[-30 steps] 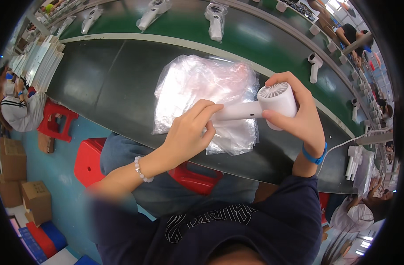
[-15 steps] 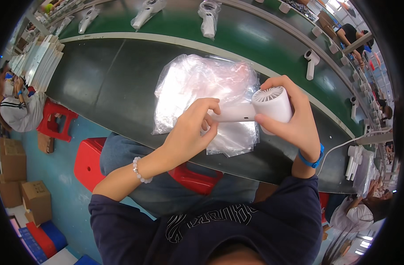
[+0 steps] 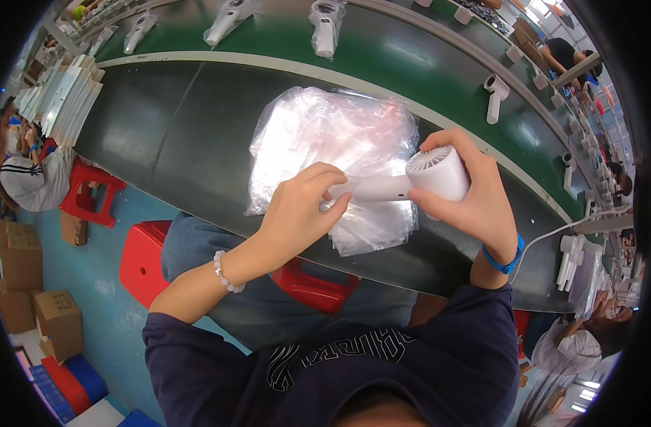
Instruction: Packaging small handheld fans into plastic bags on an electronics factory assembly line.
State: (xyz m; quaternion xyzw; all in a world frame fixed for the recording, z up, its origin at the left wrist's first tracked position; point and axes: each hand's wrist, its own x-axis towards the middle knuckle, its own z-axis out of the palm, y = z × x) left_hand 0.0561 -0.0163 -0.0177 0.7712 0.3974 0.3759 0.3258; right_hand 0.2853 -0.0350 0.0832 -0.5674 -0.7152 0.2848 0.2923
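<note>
A white handheld fan point(image 3: 439, 174) with a slotted round grille lies sideways between my hands, its handle pointing left. My right hand point(image 3: 475, 192) is closed round the fan's head, thumb at the near side and fingers over the far side. My left hand point(image 3: 300, 206) has its fingers at the handle's end, thumb below and index finger above; its other fingertips are partly hidden. Beneath the fan is a pile of clear plastic bags point(image 3: 304, 135) on the dark tabletop point(image 3: 147, 135). Whether thin film covers the handle's end, I cannot make out.
Beyond the table edge runs a green conveyor point(image 3: 411, 64) carrying bagged fans point(image 3: 325, 32) and a bare fan point(image 3: 495, 98). Flat white pieces point(image 3: 73, 107) are stacked at the far left. A white cable point(image 3: 546, 235) and more white fans point(image 3: 569, 263) lie at the right.
The fans on the conveyor have shifted left. My right hand has lowered slightly with the fan's head, and my left fingers have closed in nearer to the handle's end.
</note>
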